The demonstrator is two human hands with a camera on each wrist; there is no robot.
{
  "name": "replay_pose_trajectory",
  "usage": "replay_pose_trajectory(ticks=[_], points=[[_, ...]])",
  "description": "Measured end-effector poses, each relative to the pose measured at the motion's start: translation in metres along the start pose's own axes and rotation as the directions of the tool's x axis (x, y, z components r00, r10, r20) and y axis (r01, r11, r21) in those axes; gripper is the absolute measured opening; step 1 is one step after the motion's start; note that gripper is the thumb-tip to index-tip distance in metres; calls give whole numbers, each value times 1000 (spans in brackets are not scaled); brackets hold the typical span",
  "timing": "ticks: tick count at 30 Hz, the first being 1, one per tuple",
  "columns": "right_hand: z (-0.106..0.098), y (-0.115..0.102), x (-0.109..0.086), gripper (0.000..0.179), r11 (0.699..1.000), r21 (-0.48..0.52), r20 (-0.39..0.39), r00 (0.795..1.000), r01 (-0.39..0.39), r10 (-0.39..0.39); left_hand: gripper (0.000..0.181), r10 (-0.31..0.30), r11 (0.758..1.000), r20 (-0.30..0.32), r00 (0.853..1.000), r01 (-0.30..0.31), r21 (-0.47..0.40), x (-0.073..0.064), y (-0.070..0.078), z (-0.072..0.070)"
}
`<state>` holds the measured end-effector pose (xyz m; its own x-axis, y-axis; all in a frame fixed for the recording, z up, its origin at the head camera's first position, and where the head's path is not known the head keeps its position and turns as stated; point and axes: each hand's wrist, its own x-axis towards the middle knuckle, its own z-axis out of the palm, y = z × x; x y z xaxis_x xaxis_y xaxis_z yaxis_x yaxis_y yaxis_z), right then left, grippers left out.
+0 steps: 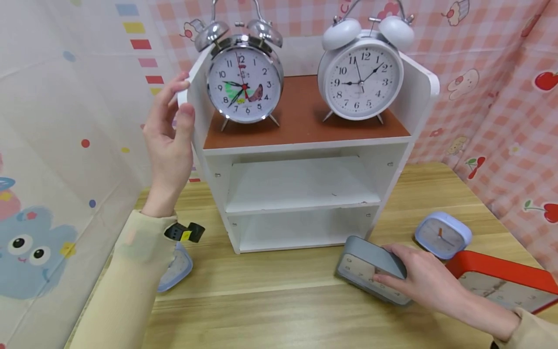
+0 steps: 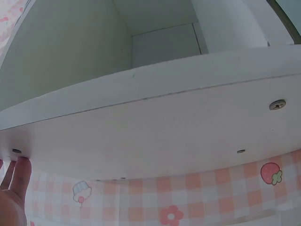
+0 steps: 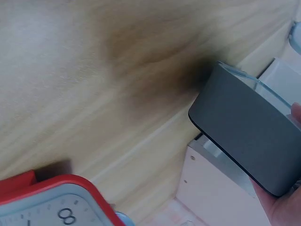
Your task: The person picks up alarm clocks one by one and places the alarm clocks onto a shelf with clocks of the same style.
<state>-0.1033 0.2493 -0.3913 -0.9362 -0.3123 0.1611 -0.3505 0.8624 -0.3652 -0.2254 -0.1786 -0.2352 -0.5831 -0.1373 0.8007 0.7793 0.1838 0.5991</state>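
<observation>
The right hand (image 1: pixel 429 278) grasps the grey alarm clock (image 1: pixel 366 257), at five o'clock from the white shelf unit (image 1: pixel 301 182); if the thumb slips on its face, it may drop. The left hand (image 1: pixel 169 133), relaxed, only touches the side panel (image 2: pixel 141 136); too strong a push might topple the silver twin-bell clock (image 1: pixel 244 92).

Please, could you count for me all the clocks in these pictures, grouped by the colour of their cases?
Silver clock: 1
White clock: 1
Blue clocks: 2, one partly hidden
Grey clock: 1
Red clock: 1
Total: 6
</observation>
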Motion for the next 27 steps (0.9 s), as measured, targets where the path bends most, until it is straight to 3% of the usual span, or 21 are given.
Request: replay_pose_trajectory(ticks=[8, 27], points=[[-9, -11, 3, 42, 997, 15, -57, 995, 80, -79, 72, 2, 1000, 0, 1000, -2, 2, 0, 0, 1], [-30, -39, 14, 50, 986, 8, -107, 980, 169, -167, 73, 5, 1000, -3, 1000, -5, -8, 1, 0, 0]])
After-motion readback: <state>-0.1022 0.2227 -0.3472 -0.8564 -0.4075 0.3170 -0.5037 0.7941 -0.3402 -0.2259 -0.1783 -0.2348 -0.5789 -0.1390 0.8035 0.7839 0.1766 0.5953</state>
